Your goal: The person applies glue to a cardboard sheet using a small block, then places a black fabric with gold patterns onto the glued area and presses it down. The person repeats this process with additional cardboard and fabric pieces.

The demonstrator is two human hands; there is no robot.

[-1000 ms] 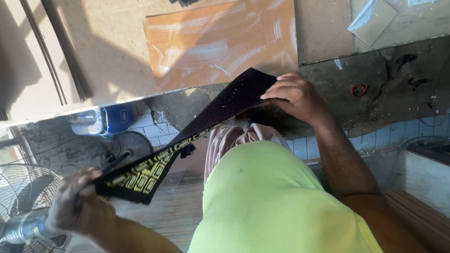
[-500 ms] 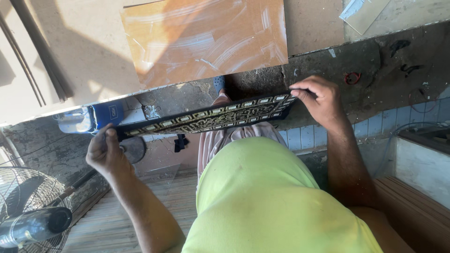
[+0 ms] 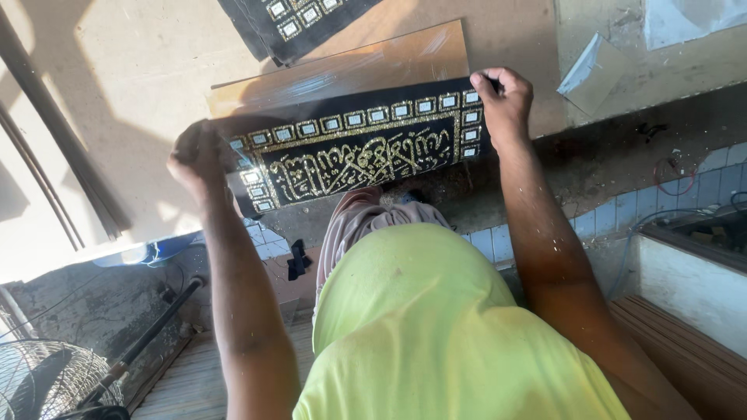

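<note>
A long black panel (image 3: 354,152) with gold glitter script and a border of small gold squares is held out flat over the workbench. My left hand (image 3: 198,155) grips its left end. My right hand (image 3: 502,97) pinches its upper right corner. Under the panel lies a brown wooden board (image 3: 350,66) on the beige bench top (image 3: 132,85). A second black panel (image 3: 292,23) with the same gold squares lies at the top edge of the view.
Clear plastic sheet pieces (image 3: 599,66) lie on the bench at the right. Dark strips (image 3: 47,171) lean along the left. A metal fan (image 3: 47,381) stands on the floor at lower left beside a dark pole (image 3: 148,334). A tiled ledge (image 3: 622,210) runs at the right.
The panel has been lifted from low in front of me, turned face up and carried over the brown board. My left hand rose with it from near the fan.
</note>
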